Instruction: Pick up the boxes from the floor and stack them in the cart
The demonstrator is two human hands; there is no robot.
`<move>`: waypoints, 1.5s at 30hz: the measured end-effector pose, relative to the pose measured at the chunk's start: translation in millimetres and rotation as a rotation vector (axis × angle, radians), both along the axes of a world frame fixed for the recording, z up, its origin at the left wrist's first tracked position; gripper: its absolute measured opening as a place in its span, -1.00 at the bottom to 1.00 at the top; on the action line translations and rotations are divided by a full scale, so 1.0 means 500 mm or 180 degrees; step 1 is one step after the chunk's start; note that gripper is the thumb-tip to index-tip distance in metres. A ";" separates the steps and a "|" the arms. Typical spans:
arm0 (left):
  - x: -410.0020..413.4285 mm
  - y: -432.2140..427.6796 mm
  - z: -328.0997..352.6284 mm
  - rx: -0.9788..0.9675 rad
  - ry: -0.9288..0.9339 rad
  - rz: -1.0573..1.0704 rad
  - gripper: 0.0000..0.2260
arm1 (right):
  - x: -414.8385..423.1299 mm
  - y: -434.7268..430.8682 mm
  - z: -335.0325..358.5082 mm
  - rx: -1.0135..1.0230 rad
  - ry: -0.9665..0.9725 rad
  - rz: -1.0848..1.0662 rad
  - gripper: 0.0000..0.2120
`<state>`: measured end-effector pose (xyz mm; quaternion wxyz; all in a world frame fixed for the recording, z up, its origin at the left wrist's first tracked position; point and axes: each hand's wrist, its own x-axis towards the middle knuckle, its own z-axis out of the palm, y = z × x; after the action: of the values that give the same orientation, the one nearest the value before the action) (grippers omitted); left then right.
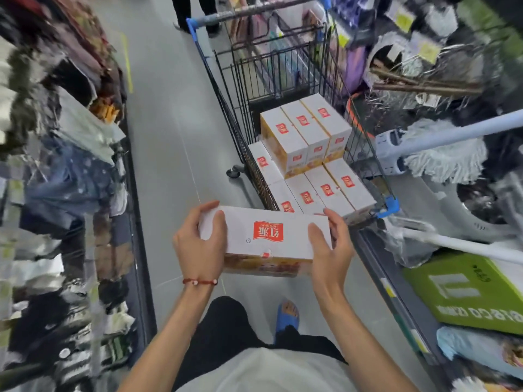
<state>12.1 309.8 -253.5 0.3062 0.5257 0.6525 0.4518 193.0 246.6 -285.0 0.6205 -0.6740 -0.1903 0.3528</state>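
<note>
White box (266,233) gripped by left hand (198,244), right hand (331,247), cart (254,77) beyond

A shop aisle: wire shopping cart (283,80), hanging clothes (70,123), price-tagged mops (444,159) on shelves.

The person wears a pale grey top (263,372), black trousers (226,329) and a blue open-toed slide sandal (287,318) on the one foot in view. A thin red cord bracelet (199,282) with small white beads circles the wrist just behind the left hand (198,244); both forearms are unsleeved
</note>
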 end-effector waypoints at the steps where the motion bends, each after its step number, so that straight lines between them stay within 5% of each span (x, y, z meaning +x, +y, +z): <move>1: 0.001 0.035 -0.003 -0.0032 -0.0012 -0.0015 -0.86 | 0.000 0.033 -0.001 -0.0011 0.0028 -0.0020 -0.67; 10: -0.012 0.387 -0.026 0.0006 -0.0060 -0.0583 -0.87 | -0.042 0.316 -0.004 -0.0279 0.0079 -0.0378 -0.72; 14: -0.021 0.531 -0.011 0.0049 0.0074 -0.1101 -0.87 | -0.075 0.413 0.010 -0.0367 0.0222 -0.0752 -0.56; 21: 0.049 0.712 0.007 0.0087 0.0124 -0.1848 -0.82 | -0.072 0.525 0.005 -0.0384 0.0324 -0.1291 -0.65; 30: 0.213 0.879 -0.027 0.0050 0.0525 -0.2599 -0.75 | 0.030 0.641 -0.068 -0.0445 0.1309 -0.1732 -0.54; 38: 0.276 0.962 -0.070 -0.0529 0.0481 -0.2776 -0.76 | 0.067 0.705 -0.090 -0.0707 0.1619 -0.1931 -0.84; 43: 0.285 1.016 -0.115 -0.1223 0.0299 -0.3058 -0.66 | 0.035 0.739 -0.102 -0.0763 0.1566 -0.2214 -0.37; 45: 0.286 1.037 -0.128 -0.1573 0.0265 -0.3171 -0.57 | 0.020 0.752 -0.105 -0.0810 0.1487 -0.2327 -0.48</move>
<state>155.0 828.3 -317.3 0.5709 0.7005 0.4233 0.0649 203.0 622.7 -337.7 0.6429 -0.6702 0.2503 0.2737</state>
